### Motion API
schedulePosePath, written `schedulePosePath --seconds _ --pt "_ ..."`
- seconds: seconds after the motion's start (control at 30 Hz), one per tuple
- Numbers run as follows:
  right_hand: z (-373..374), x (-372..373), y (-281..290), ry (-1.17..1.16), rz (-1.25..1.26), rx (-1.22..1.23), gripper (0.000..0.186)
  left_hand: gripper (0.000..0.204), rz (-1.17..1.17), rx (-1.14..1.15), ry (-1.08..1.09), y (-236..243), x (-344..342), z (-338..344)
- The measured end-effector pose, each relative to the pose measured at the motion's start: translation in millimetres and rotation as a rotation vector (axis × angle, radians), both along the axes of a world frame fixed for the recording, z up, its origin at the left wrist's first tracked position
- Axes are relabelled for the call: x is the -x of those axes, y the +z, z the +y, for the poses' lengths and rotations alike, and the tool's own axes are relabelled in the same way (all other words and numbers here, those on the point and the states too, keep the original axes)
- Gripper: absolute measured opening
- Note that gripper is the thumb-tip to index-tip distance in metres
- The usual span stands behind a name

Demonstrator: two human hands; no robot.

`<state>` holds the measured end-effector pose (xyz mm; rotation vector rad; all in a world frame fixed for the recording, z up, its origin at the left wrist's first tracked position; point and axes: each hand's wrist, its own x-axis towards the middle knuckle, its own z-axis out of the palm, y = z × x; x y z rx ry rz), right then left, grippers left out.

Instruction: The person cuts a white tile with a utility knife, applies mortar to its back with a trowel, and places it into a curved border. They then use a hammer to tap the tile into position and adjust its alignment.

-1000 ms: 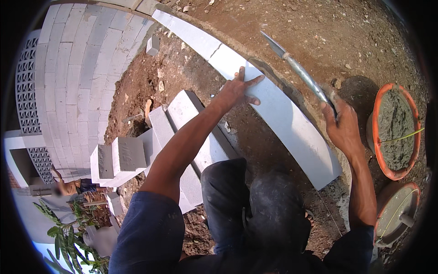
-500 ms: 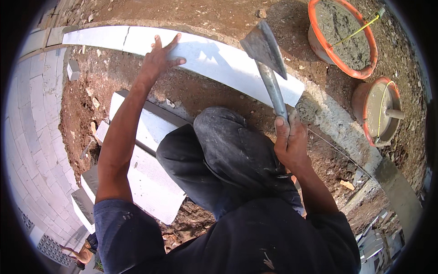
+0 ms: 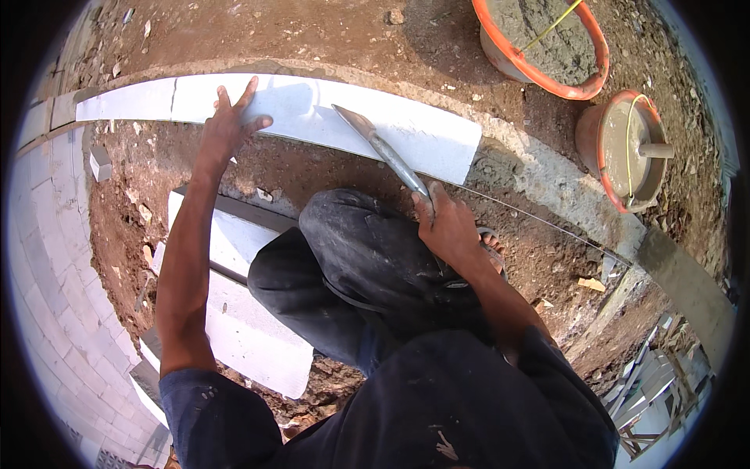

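A row of white lightweight concrete blocks (image 3: 406,129) runs across the far side of my knees, with a joint line near its left end. My left hand (image 3: 232,123) lies on the blocks, its fingers spread over their near edge and top. My right hand (image 3: 447,223) is wrapped round the pipe-like handle of a trowel (image 3: 383,148). The trowel's blade, turned nearly edge-on, is over the right part of the blocks; whether it touches them I cannot tell. A taut string (image 3: 531,213) runs from near the blocks' right end toward the lower right.
Two orange-rimmed buckets stand at the far right: one with thick grey mortar (image 3: 547,39), the other with wetter mix (image 3: 629,152) and a stick-like handle. Loose white blocks (image 3: 254,336) lie by my left knee. A grey block wall (image 3: 58,234) rises at left; scrap (image 3: 664,383) lies lower right.
My right hand has moved left and brought the trowel down toward the blocks, its blade turning from broadside to nearly edge-on. My left hand stays spread on the blocks. The view has shifted slightly.
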<state>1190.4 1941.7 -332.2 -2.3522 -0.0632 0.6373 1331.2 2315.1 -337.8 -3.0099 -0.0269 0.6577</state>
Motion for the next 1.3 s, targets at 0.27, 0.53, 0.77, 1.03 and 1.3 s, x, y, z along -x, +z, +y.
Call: schedulePosePath --seconds 0.27,0.53,0.77,1.03,1.3 --pt "-19 26 38 0.007 -0.030 -0.230 0.036 0.093 -0.118 0.168 0.003 -15 0 14" --pt "-72 34 40 -0.051 -0.048 -0.276 0.036 0.083 -0.180 0.241 0.115 -16 11 -7" --pt "-82 16 28 -0.200 -0.004 -0.310 0.043 0.082 -0.447 0.251 0.181 -28 37 -98" --pt "-58 2 37 -0.197 0.054 -0.484 0.035 0.059 -0.840 0.506 0.636 -33 51 -91" --pt "-65 14 32 -0.183 0.035 -0.446 0.032 0.038 -0.765 0.748 1.264 -45 52 -74"
